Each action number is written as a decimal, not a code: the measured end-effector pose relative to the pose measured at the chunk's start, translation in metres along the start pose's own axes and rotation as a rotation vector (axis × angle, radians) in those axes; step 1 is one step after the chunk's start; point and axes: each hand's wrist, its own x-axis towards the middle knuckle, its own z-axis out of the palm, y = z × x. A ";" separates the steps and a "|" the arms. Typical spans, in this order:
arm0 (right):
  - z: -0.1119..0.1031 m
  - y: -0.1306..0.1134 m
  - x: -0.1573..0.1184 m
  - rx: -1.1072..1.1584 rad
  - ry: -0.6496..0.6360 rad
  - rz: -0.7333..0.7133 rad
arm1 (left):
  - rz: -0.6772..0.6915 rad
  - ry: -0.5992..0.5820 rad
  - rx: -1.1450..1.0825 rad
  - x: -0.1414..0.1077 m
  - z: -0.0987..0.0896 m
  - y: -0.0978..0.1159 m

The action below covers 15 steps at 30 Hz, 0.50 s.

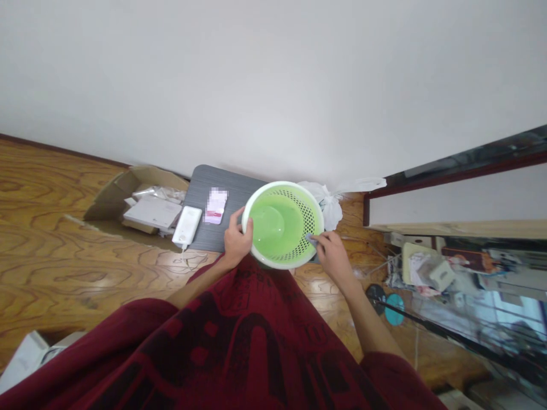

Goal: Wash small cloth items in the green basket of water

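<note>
A: Where is the basket [282, 225] sitting?

B: Its mouth is facing the wearer, over the right part of the table [205, 179]. Whether it is resting there or hanging in the hands, I cannot tell.

A: And the grip?

B: The left hand [238, 240] is clasping the rim [280, 185]; the right hand [332, 253] is pinching a grey piece [311, 238] by the holes [308, 219]. I cannot tell if it is touching them.

A: How should they be working?

B: I'd say the left should be bracing firmly without bending the plastic. The right should be pressing lightly, so nothing is snagging.

A: Anything to be minding?

B: A white device [187, 226] and a pink item [216, 210] are lying left of the basket; a sudden swing could be knocking them.
</note>
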 end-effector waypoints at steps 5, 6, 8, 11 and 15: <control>0.013 0.014 0.000 -0.007 0.176 0.093 | 0.009 0.000 -0.012 0.001 -0.001 0.001; 0.018 0.012 -0.006 0.012 0.175 0.091 | 0.006 -0.001 -0.009 0.000 -0.001 0.002; 0.030 0.003 -0.023 0.059 0.216 0.125 | 0.001 0.000 0.003 0.000 0.000 0.002; 0.046 -0.017 -0.052 0.133 0.314 0.244 | -0.009 0.007 0.022 0.000 0.000 0.002; 0.065 -0.043 -0.081 0.159 0.345 0.343 | 0.007 0.006 0.015 0.001 0.000 0.000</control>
